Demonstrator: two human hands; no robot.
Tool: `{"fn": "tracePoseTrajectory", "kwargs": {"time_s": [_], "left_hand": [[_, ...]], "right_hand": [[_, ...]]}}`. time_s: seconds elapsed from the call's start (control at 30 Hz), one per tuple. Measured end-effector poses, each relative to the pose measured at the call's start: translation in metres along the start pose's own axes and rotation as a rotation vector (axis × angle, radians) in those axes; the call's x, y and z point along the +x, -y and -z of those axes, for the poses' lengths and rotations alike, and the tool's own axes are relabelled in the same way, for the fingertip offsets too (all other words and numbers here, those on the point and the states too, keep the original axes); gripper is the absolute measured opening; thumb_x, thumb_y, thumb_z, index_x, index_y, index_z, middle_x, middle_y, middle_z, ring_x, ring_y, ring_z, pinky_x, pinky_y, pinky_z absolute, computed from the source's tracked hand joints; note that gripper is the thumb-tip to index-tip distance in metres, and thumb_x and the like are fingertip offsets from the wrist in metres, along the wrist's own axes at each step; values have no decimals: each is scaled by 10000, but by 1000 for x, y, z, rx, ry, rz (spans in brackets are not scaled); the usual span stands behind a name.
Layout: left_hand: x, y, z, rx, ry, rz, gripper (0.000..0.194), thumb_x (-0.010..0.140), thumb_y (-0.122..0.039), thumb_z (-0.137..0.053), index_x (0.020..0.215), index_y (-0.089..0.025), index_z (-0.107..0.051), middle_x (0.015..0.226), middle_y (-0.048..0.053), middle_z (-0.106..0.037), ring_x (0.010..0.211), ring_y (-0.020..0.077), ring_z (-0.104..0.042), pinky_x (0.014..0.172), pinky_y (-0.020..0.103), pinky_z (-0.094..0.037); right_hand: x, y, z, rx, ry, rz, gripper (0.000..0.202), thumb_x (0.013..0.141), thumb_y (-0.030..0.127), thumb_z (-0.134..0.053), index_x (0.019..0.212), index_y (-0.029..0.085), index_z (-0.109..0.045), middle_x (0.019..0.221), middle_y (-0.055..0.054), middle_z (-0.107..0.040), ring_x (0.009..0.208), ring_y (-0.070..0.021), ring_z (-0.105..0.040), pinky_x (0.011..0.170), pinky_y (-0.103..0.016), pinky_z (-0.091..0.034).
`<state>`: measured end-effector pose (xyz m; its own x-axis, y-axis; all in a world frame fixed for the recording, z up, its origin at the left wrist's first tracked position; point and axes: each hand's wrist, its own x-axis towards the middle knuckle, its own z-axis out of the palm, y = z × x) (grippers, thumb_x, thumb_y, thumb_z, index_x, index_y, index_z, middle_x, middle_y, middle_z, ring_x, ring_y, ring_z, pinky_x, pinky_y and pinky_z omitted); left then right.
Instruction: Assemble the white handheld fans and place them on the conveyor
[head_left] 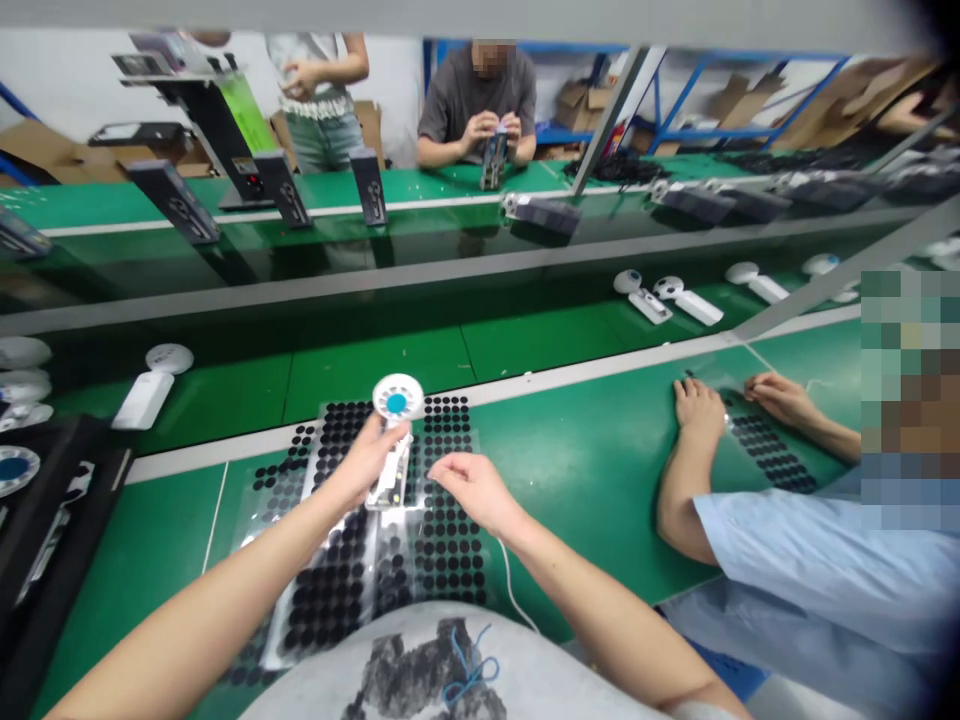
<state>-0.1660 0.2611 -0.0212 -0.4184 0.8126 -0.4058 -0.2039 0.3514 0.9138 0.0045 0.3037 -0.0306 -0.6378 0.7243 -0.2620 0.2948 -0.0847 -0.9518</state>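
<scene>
My left hand [373, 453] is wrapped round a white handheld fan [398, 398] with a blue centre, its round head up and its open handle pointing down at me. My right hand [472, 487] is a little to the right of the fan, thumb and fingertips pinched together; what they hold, if anything, is too small to make out. Beneath both hands lie clear sheets of round black stickers [454, 540] on the green table [570, 480].
A co-worker's hands [701, 408] work over another sticker sheet [772, 450] at the right. Black trays [67, 540] with fan parts stand at the left. Beyond the table edge, white fans [146, 398] lie on a green belt [360, 350]. A white cable [511, 580] runs near my right forearm.
</scene>
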Motion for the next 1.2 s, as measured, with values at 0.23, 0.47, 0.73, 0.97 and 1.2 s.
{"fn": "tracePoseTrajectory", "kwargs": {"time_s": [0.23, 0.47, 0.73, 0.97, 1.2], "left_hand": [[110, -15, -11, -12, -2, 40, 226, 735, -277, -605, 907, -161, -518, 648, -5, -562, 489, 100, -508, 507, 227, -425], [197, -7, -78, 161, -25, -11, 251, 745, -339, -596, 890, -149, -518, 793, 65, -621, 680, 162, -599, 633, 285, -458], [217, 3, -95, 537, -260, -178, 569, 551, -430, -723, 1006, -138, -546, 1219, 198, -441, 1181, 374, -341, 931, 423, -288], [200, -38, 114, 622, -667, -316, 513, 692, -317, -640, 1146, -147, -471, 1285, 145, -389, 1234, 293, -272, 1026, 360, -161], [133, -38, 284, 422, -939, -81, 449, 540, -120, -718, 921, -98, -483, 1245, 191, -387, 1248, 419, -171, 974, 478, -199]], "right_hand": [[-10, -21, 27, 332, -135, -160, 304, 724, 478, -566, 733, 175, -588, 435, 94, -289, 376, -54, -184, 385, -216, -129], [-34, -38, 33, 410, -220, -258, 386, 727, 540, -554, 761, 156, -572, 417, 117, -196, 373, -37, -148, 371, -204, -98], [-42, -31, 59, 172, -319, -207, 250, 850, 327, -496, 1046, 184, -557, 1066, -59, -575, 842, -162, -576, 674, -318, -512], [66, 7, 147, 107, -241, -24, 218, 711, 462, -594, 928, 447, -600, 926, 1, -654, 928, -290, -570, 480, -413, -485], [120, 27, 77, -21, -34, -90, 374, 654, 536, -615, 976, 347, -610, 870, -39, -644, 810, -243, -592, 462, -358, -501]]}}
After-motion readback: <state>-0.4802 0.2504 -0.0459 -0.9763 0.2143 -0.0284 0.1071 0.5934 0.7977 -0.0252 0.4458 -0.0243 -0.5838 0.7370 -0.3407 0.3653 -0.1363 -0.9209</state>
